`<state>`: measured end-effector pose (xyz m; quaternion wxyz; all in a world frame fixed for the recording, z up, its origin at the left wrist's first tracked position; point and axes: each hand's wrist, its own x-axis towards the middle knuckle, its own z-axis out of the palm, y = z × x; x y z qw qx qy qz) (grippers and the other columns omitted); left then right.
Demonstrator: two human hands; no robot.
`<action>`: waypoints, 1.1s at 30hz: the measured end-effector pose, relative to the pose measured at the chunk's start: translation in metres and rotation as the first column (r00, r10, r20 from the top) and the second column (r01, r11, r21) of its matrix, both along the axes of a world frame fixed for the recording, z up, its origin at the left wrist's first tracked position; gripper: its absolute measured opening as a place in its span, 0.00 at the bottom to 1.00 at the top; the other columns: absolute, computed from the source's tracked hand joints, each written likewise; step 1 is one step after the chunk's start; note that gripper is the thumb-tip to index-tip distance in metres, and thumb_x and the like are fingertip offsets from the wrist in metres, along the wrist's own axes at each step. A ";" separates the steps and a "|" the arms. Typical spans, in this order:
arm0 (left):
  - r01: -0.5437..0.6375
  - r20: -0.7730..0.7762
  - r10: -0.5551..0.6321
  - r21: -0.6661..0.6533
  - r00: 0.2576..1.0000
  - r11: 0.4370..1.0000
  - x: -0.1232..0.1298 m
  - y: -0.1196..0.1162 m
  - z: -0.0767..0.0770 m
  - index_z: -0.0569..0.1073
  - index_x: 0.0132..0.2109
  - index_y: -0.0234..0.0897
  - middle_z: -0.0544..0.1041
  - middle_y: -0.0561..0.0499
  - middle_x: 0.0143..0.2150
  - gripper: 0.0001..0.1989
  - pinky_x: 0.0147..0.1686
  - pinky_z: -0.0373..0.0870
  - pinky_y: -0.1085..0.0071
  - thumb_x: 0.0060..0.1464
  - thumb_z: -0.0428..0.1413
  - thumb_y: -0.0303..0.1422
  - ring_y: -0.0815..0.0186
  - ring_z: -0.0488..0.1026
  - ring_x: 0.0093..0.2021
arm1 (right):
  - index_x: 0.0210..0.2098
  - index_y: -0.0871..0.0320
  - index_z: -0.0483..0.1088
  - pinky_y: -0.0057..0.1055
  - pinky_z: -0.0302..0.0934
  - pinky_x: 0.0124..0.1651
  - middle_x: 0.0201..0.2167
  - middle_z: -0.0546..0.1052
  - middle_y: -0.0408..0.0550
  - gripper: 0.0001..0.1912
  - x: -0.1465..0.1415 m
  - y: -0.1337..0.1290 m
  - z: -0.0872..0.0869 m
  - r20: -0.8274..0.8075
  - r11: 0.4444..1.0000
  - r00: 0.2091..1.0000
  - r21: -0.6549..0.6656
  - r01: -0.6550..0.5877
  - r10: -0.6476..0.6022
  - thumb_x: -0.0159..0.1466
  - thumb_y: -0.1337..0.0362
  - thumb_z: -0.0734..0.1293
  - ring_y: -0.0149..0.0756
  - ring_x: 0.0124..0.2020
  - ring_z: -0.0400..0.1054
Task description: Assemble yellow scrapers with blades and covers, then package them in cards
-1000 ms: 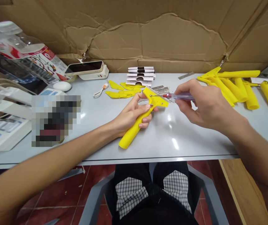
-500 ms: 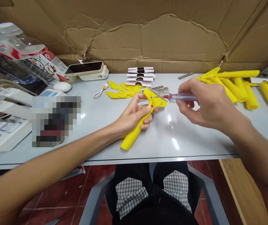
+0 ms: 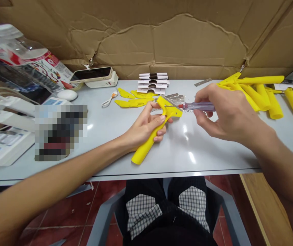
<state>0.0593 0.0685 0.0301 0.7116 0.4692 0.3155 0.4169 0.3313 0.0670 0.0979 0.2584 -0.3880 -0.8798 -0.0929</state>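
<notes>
My left hand [image 3: 150, 124] is wrapped round a yellow scraper [image 3: 147, 148], its wide head tilted up and away from me. Two small screws show in that head, with a metal blade edge along its far side. In my right hand [image 3: 225, 109] is a screwdriver [image 3: 200, 106] with a clear purplish handle and a red collar. Its thin shaft lies across the scraper head, the tip at the left screw. Beyond the head lie several metal blades [image 3: 175, 98], and a few small screws [image 3: 188, 110] are partly hidden behind the screwdriver.
Several flat yellow pieces [image 3: 129, 102] lie left of a stack of white blade packs [image 3: 152, 83]. Yellow scrapers [image 3: 264, 97] are piled at the right. A phone [image 3: 92, 74], a mouse [image 3: 67, 95] and a bottle [image 3: 43, 63] stand left. Cardboard [image 3: 200, 44] walls the back.
Hardly anything differs. The screwdriver tip stays at the left screw while my right fingers shift very slightly on the handle. My left hand keeps the scraper in place.
</notes>
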 end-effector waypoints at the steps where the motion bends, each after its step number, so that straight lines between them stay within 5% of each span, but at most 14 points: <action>1: -0.002 0.000 0.002 -0.002 1.000 1.000 0.000 0.000 0.000 0.59 0.55 0.47 0.82 0.52 0.44 0.28 0.21 0.63 0.79 0.67 0.72 0.38 0.75 0.69 0.24 | 0.55 0.52 0.78 0.41 0.60 0.37 0.37 0.82 0.50 0.13 0.000 0.001 -0.001 -0.005 1.000 1.000 0.018 -0.006 0.006 0.79 0.56 0.64 0.43 0.32 0.74; 6: -0.006 -0.013 0.005 -0.012 1.000 1.000 0.000 -0.001 0.002 0.59 0.54 0.47 0.82 0.52 0.44 0.27 0.21 0.63 0.80 0.67 0.72 0.38 0.76 0.69 0.24 | 0.50 0.55 0.80 0.40 0.58 0.36 0.36 0.82 0.50 0.19 0.003 0.007 -0.005 0.002 0.995 1.000 0.102 -0.015 0.015 0.82 0.53 0.60 0.44 0.32 0.74; 13: -0.024 -0.005 0.024 -0.027 1.000 0.999 0.001 -0.001 0.003 0.59 0.54 0.47 0.82 0.52 0.44 0.26 0.21 0.63 0.79 0.67 0.71 0.36 0.75 0.69 0.24 | 0.58 0.54 0.77 0.40 0.58 0.34 0.40 0.85 0.51 0.15 0.001 0.001 -0.001 0.015 1.000 1.000 0.012 -0.025 0.025 0.78 0.59 0.63 0.44 0.31 0.75; 20: -0.008 0.011 0.008 -0.025 1.000 1.000 0.000 -0.001 0.002 0.60 0.55 0.47 0.82 0.52 0.43 0.27 0.21 0.63 0.79 0.66 0.73 0.37 0.75 0.70 0.25 | 0.50 0.55 0.79 0.38 0.53 0.30 0.29 0.81 0.48 0.21 0.005 0.009 -0.004 0.043 0.997 0.999 0.074 0.007 -0.010 0.82 0.48 0.60 0.42 0.27 0.71; 26: -0.020 0.001 0.020 -0.023 1.000 1.000 0.001 -0.001 0.002 0.60 0.54 0.46 0.82 0.51 0.43 0.28 0.21 0.64 0.80 0.66 0.73 0.37 0.75 0.69 0.24 | 0.60 0.53 0.77 0.41 0.61 0.35 0.39 0.85 0.52 0.16 0.002 0.000 0.001 0.021 0.998 1.000 -0.060 0.008 -0.007 0.78 0.56 0.66 0.46 0.32 0.75; 33: -0.017 -0.010 0.017 -0.016 1.000 1.000 0.000 -0.001 0.002 0.60 0.54 0.46 0.82 0.51 0.44 0.25 0.21 0.63 0.80 0.68 0.71 0.36 0.75 0.69 0.24 | 0.50 0.54 0.80 0.38 0.54 0.32 0.30 0.82 0.47 0.19 0.003 0.007 -0.005 -0.006 0.997 1.000 0.077 -0.006 0.006 0.81 0.52 0.61 0.42 0.29 0.74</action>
